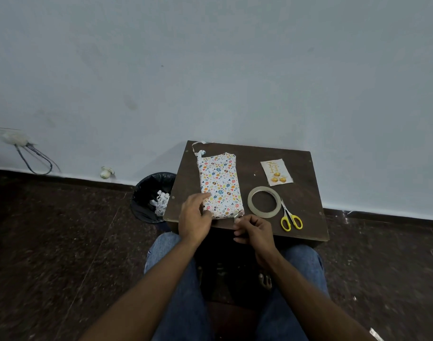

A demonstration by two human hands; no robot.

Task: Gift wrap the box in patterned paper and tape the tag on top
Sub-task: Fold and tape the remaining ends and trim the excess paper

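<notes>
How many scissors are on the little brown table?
1. The yellow-handled scissors lie near the front right of the dark brown wooden table, just right of the clear tape roll. More are unlikely, though the hands cover a small part of the table.

A small dark wooden table point(306, 168) stands against a pale wall point(210, 70) on dark speckled floor point(50, 242).

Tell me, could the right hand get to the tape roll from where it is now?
Probably yes. The tape roll lies flat on the table just beyond the right hand, with nothing between them. But that hand seems to be pinching a small strip at the wrapped box corner, so it would have to let go first.
</notes>
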